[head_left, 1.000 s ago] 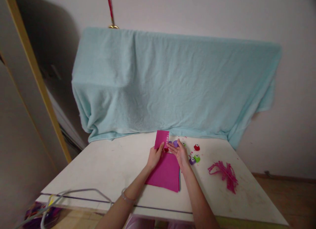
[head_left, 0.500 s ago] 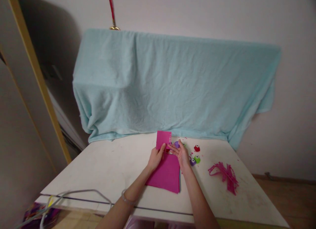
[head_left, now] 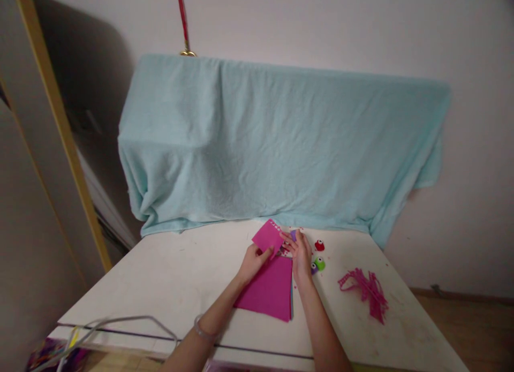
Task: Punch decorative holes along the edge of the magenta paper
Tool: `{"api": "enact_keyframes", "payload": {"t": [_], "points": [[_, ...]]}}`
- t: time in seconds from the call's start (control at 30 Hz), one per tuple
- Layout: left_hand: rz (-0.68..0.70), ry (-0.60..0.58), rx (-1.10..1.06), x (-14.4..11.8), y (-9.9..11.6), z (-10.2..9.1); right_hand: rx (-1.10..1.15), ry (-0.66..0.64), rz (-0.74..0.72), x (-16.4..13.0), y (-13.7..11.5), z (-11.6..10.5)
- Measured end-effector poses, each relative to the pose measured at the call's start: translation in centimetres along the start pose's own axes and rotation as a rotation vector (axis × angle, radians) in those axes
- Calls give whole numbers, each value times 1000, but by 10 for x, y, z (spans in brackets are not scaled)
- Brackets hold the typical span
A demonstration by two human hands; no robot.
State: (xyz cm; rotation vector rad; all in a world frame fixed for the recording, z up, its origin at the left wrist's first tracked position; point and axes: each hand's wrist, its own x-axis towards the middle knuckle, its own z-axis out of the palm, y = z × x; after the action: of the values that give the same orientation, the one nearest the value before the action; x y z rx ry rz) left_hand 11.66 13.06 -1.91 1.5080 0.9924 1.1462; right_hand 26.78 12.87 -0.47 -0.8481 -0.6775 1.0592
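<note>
My left hand [head_left: 254, 262] pinches a small pink sheet of paper [head_left: 266, 236] by its lower edge, thumb on top. A row of small punched holes runs along the sheet's upper right edge, and the sheet is tilted. My right hand [head_left: 299, 250] is beside that edge with its fingers stretched out; its fingertips are at the paper, and I cannot tell whether they touch. Beneath both hands lies a larger stack of coloured sheets [head_left: 267, 291], pink on top. A purple item [head_left: 293, 235] is partly hidden behind my right fingers.
Right of my hand lie a red item [head_left: 319, 245], a green one [head_left: 320, 263] and a purple one, each with an eye-like spot. Tiny pink bits are scattered around. Pink paper strips [head_left: 367, 291] form a heap farther right. A light blue cloth [head_left: 281, 147] hangs behind the white table [head_left: 160, 275].
The small pink sheet has turned clockwise in my left hand, so its holed edge now slants at the top right. My right hand has shifted slightly right. The view has moved a little.
</note>
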Motion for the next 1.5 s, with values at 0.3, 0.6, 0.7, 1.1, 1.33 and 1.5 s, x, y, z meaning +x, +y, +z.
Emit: {"api": "enact_keyframes", "payload": {"t": [0.3, 0.6, 0.7, 1.1, 1.33, 1.5], "points": [[-62, 96, -50, -5, 7, 2, 55, -95, 141, -1, -1, 8], [-138, 100, -20, -4, 0, -1, -77, -11, 43, -1, 3, 5], [-108, 121, -12, -4, 0, 0, -159, -61, 36, -4, 3, 5], [115, 132, 113, -5, 15, 1, -268, -134, 58, -2, 9, 5], [118, 162, 127, -5, 14, 2, -234, -127, 47, -5, 5, 8], [110, 165, 145, -5, 12, 0, -235, -104, 52, -5, 5, 9]]}}
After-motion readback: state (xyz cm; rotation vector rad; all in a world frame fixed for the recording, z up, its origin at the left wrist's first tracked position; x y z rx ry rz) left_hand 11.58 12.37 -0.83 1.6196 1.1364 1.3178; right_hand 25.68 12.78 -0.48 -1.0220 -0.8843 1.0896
